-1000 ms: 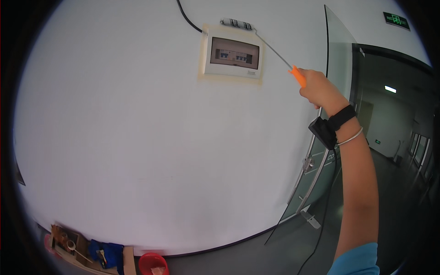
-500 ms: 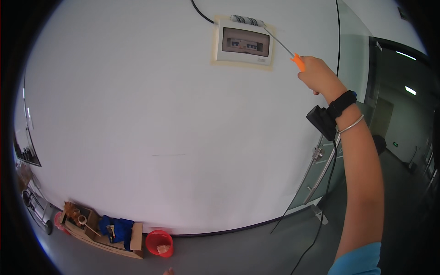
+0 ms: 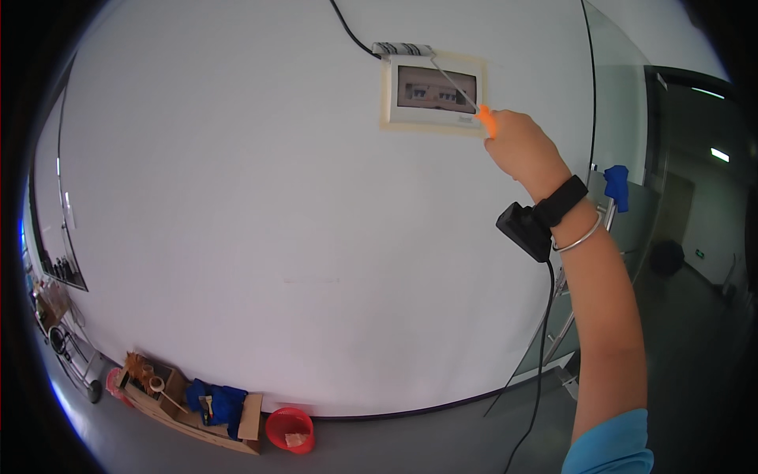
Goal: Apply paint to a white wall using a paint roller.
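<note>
The right hand (image 3: 523,146) wraps firmly round the orange plastic handle (image 3: 488,122) of a paint roller (image 3: 410,50). Its thin metal rod (image 3: 454,81) slants across a white breaker box (image 3: 426,115) with a smoky window; the pale, dark-striped cylinder lies at the box's upper left edge. The left hand is out of view, its state impossible to tell. Yellowish tape (image 3: 385,99) borders the box on a smooth white wall (image 3: 260,189). Below sit a brown cardboard box (image 3: 251,415) and a round red bucket (image 3: 274,430).

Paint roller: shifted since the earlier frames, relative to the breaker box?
Yes, leftward along the top: the paint roller's left end now reaches past the breaker box's left edge; earlier it sat right of it.
</note>
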A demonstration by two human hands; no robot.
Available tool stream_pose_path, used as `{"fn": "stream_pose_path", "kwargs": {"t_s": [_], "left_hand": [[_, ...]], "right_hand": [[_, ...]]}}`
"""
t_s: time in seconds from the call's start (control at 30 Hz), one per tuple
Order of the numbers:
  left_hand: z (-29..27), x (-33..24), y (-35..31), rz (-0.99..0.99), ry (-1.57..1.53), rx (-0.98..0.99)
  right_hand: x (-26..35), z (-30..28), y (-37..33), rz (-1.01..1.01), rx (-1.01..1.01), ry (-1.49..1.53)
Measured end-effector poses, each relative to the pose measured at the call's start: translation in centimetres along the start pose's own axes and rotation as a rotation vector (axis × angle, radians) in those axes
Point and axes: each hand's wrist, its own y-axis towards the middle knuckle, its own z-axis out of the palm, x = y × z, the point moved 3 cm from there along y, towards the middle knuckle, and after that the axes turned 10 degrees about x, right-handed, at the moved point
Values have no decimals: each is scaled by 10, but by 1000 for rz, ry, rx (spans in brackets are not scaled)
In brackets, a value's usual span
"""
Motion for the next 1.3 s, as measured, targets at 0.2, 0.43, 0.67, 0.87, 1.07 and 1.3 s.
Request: {"fn": "stream_pose_path", "kwargs": {"t_s": [0.2, 0.43, 0.67, 0.87, 1.07, 1.3], "left_hand": [[-16, 19, 54, 19, -83, 40], [-93, 22, 139, 98, -185, 85], [-161, 10, 207, 171, -207, 99], [-189, -18, 250, 199, -233, 105], [-204, -45, 276, 177, -275, 109], [-219, -78, 299, 130, -308, 98]], "right_hand": [[38, 3, 8, 35, -3, -116], [73, 9, 35, 108, -52, -111], [69, 6, 89, 112, -76, -110], [73, 4, 138, 150, -128, -25], [53, 22, 206, 134, -216, -6], [19, 27, 282, 134, -322, 16]]}}
